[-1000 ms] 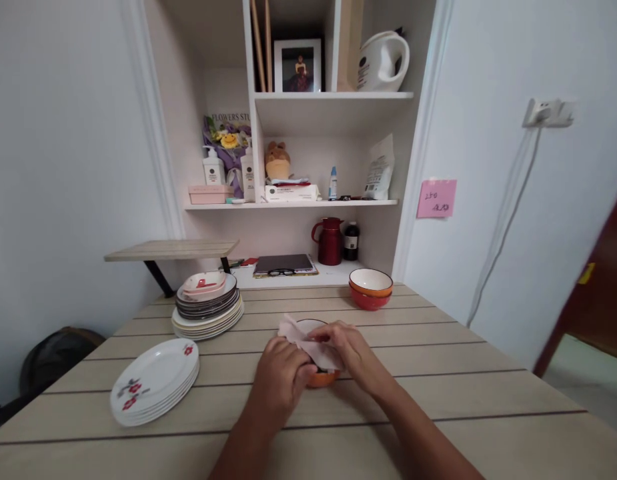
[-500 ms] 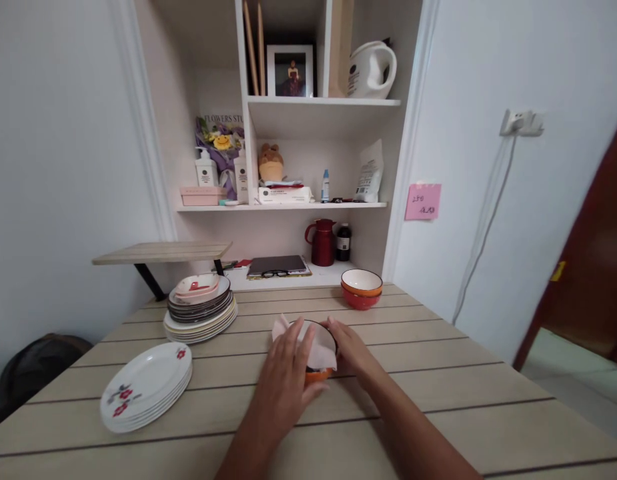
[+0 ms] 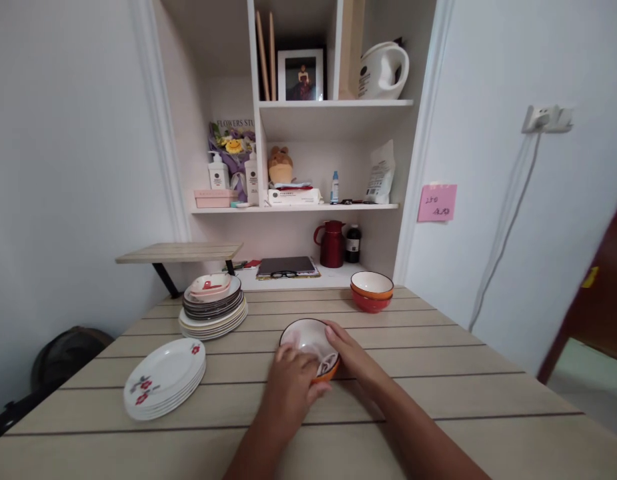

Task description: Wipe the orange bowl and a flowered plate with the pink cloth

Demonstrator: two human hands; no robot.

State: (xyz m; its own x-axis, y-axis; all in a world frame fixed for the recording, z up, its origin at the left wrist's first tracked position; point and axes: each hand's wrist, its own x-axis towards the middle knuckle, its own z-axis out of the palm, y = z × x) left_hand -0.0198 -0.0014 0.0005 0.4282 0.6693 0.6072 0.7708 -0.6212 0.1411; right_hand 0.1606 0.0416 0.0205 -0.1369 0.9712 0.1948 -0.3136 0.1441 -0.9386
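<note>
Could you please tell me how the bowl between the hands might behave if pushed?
The bowl looks ceramic, with a smooth white inside, so it is probably stiff and perhaps breakable. Its rounded sides suggest it might rock, though the right hand against its side would likely steady it.

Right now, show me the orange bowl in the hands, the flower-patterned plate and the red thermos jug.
Held orange bowl [image 3: 313, 333]: head view, white inner wall.
Flower-patterned plate [image 3: 167, 372]: head view, middle of face.
Red thermos jug [image 3: 332, 246]: head view, body.
</note>
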